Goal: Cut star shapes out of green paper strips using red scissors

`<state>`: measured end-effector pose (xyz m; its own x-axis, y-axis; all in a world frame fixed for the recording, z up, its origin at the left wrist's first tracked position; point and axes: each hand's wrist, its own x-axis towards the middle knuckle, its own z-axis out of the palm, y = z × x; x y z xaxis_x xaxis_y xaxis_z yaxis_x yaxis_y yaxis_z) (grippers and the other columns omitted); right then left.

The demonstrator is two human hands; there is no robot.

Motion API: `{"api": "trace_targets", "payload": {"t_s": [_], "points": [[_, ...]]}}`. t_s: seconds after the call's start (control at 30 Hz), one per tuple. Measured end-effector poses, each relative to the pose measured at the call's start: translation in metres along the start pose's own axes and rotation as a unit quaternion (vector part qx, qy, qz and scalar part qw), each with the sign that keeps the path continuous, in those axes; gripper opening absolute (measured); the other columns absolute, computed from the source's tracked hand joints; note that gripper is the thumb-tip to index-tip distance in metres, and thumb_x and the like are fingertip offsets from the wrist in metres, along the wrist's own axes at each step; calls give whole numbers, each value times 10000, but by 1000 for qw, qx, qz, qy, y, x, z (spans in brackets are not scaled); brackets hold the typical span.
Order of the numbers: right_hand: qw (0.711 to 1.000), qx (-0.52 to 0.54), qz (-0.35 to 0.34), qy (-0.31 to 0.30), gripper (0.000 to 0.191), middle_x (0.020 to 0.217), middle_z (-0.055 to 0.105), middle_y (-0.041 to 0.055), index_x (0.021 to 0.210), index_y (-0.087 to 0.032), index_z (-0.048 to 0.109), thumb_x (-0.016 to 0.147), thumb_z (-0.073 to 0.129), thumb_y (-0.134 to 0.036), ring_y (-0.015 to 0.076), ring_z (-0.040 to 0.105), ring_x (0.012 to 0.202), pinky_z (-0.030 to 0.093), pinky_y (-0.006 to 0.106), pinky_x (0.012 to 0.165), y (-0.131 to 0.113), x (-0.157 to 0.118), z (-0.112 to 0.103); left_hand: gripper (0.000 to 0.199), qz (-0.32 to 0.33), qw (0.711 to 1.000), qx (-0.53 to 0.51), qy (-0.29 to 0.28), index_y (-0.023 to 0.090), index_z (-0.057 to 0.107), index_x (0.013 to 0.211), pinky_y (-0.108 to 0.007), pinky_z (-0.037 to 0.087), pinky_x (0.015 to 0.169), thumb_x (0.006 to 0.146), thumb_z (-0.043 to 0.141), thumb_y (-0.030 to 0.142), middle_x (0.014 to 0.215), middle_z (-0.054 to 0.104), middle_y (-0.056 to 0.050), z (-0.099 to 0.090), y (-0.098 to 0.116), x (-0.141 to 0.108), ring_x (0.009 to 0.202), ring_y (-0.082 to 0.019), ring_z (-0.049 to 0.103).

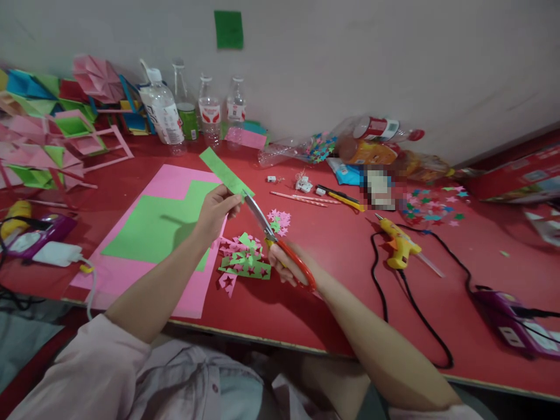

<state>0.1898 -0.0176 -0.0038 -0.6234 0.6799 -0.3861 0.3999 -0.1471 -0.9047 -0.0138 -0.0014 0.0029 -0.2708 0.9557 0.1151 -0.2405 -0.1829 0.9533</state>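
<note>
My left hand (220,211) pinches a strip of green paper (223,171) by its lower edge, holding it raised over the table. Red-handled scissors (301,265) are gripped in my right hand (282,263), their blades pointing up and left, with the tips at the strip's right end. Below the blades lies a heap of green and pink paper scraps (245,268) with star-shaped holes. Small pink and green paper stars (280,221) are piled just behind the scissors. Under my left forearm rest green paper (153,227) and a larger pink sheet (168,179).
Several plastic bottles (210,114) stand along the wall. Folded paper crafts (65,128) fill the left side. A yellow glue gun (397,244) with a black cord, a cutter knife (345,199) and scattered colored stars (431,207) lie to the right. Purple power strips (507,318) sit at both sides.
</note>
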Motion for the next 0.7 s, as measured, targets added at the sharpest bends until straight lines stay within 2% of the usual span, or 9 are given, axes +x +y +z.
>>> {"api": "trace_targets", "payload": {"t_s": [0.13, 0.33, 0.7], "points": [[1000, 25, -6, 5, 497, 329, 357, -108, 653, -202, 438, 807, 439, -674, 59, 362, 258, 423, 215, 391, 6, 3, 2, 167, -2, 1000, -9, 17, 181, 472, 587, -182, 302, 391, 670, 614, 214, 455, 524, 58, 4, -2, -2, 386, -30, 416], [999, 50, -10, 6, 559, 318, 370, -106, 659, -199, 450, 742, 445, -752, 64, 371, 248, 444, 224, 396, 10, 4, 5, 148, -6, 999, -28, 19, 173, 500, 614, -171, 309, 396, 682, 625, 215, 465, 539, 59, 6, -7, -2, 396, -29, 443], [999, 40, -2, 27, 557, 316, 338, -102, 619, -212, 421, 779, 409, -745, 64, 345, 227, 422, 220, 343, 8, 3, 11, 163, -21, 999, -44, 17, 173, 493, 581, -174, 311, 396, 675, 626, 187, 447, 539, 54, 8, -8, -2, 390, -32, 439]]}}
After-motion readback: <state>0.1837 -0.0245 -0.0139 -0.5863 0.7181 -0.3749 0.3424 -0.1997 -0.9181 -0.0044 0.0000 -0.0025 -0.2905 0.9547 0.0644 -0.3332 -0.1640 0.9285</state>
